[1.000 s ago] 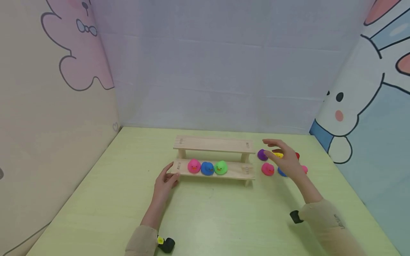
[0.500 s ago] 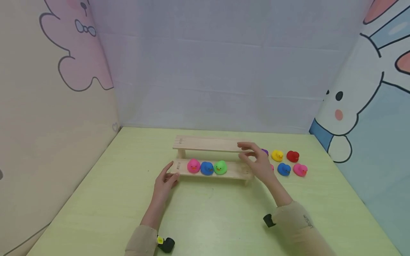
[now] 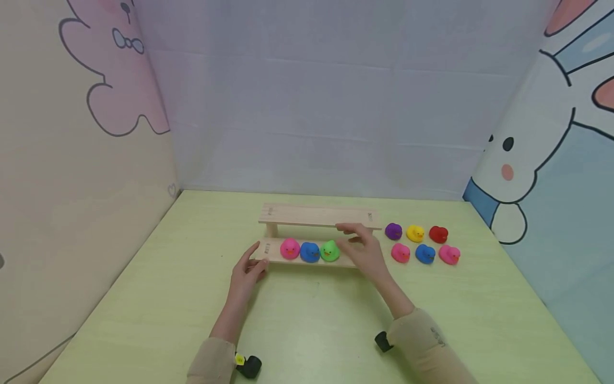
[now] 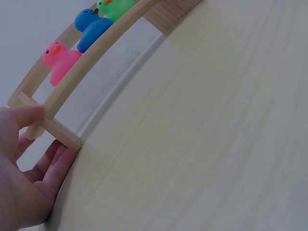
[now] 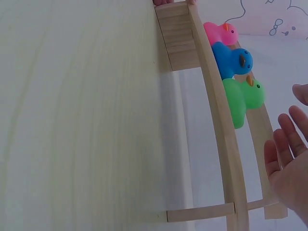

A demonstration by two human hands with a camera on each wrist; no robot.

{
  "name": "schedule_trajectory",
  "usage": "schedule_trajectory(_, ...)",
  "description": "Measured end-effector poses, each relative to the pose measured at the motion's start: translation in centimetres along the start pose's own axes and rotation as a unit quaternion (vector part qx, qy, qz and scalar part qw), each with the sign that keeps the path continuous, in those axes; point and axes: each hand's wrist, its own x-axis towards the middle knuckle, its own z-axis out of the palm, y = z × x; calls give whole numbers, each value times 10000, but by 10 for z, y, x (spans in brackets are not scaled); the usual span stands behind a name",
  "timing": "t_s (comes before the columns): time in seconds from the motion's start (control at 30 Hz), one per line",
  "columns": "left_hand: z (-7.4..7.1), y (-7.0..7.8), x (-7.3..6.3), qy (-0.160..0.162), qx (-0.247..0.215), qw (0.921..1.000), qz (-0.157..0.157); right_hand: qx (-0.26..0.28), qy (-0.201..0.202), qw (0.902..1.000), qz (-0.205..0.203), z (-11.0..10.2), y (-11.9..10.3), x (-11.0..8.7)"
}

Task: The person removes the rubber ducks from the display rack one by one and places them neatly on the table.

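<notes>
A two-tier wooden stand [image 3: 316, 213] bears a pink rubber duck [image 3: 290, 249], a blue rubber duck [image 3: 309, 252] and a green rubber duck [image 3: 329, 250] side by side on its lower step. My left hand [image 3: 245, 274] grips the stand's left end; in the left wrist view the thumb lies on the board's end and the fingers [image 4: 60, 166] bend at the leg. Just right of the green duck, my right hand [image 3: 366, 253] hovers over the lower step, holding nothing. Its thumb and fingers [image 5: 284, 139] are spread apart in the right wrist view.
Right of the stand, two rows of rubber ducks lie on the table [image 3: 307, 325]: purple [image 3: 393, 231], yellow [image 3: 415, 233] and red [image 3: 438, 234] behind, pink [image 3: 400, 253], blue [image 3: 425, 254] and another pink [image 3: 450, 255] in front. A pale curtain [image 3: 316, 106] hangs behind.
My right hand has moved left from above the loose ducks to beside the green duck, uncovering both rows. The left hand and the stand stay put.
</notes>
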Motion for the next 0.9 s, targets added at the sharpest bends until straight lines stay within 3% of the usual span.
schedule_trajectory(0.2, -1, 10, -9, -59, -9, 9999, 101, -126, -72, 9998, -138, 7, -15, -5)
schedule_trajectory(0.37, -1, -5, 5, -26, -20, 10000, 37, -358, -105, 9992, -133, 13, 1, -4)
schedule_trajectory(0.5, -1, -20, 16, -4, -12, 10000, 47, -451, -93, 9988, -171, 15, 2, -6)
schedule_trajectory(0.6, -1, -22, 17, 0, -10, 10000, 39, -545, -89, 9984, -150, 17, 1, -8)
schedule_trajectory(0.9, -2, 3, -3, -56, -69, 10000, 28, -709, -160, 9971, 207, 20, 0, -10)
